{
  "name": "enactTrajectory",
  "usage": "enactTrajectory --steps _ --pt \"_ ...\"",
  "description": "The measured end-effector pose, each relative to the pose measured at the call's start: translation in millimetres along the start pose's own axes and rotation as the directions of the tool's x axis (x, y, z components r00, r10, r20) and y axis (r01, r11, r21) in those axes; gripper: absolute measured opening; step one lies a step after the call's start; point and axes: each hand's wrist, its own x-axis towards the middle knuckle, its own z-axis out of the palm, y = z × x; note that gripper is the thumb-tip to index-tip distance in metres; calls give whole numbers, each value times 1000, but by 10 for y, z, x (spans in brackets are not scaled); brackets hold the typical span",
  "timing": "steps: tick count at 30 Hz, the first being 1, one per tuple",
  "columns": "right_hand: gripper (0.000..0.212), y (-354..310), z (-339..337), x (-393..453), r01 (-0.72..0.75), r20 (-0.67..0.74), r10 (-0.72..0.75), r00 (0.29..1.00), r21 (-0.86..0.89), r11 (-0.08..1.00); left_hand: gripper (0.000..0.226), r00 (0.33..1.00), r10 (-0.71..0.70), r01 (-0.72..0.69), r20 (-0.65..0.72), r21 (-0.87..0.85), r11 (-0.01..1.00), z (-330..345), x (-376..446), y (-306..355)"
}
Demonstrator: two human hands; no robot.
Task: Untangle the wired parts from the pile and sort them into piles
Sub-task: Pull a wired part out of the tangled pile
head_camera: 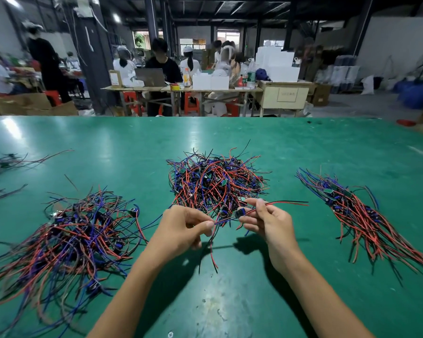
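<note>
Both hands' fingers point(206, 224) pinch one wired part point(238, 213), stretched between them.

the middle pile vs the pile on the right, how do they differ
The middle pile is a rounded tangle, wires looping every way; the right pile is a long bundle with wires lying roughly parallel, slanting toward the near right. The middle pile sits just beyond both hands; the right pile lies apart, untouched. Both hold red, blue and black wired parts on the green table.

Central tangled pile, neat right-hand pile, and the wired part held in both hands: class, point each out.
Central tangled pile point(216, 181): head view, middle of the tangle.
Neat right-hand pile point(357, 211): head view, bundled wires mid-pile.
Wired part point(238, 212): head view, small board between the hands.
</note>
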Motion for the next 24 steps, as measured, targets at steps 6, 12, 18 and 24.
enactTrajectory --steps 6,12,18,24 --pt "25 14 1 4 -63 58 61 996 36 997 14 984 137 -114 -118 181 977 9 17 -30" --pt "21 -14 -59 44 -139 163 106 981 211 967 19 897 397 -347 -194 247 905 -10 -9 7" --pt "20 -22 -52 44 -104 128 76 989 232 967 9 870 439 -383 -226 251 889 -10 12 -37" --pt "14 12 -21 31 -68 -48 81 996 219 973 7 899 377 -329 -222 225 917 6 49 -101"
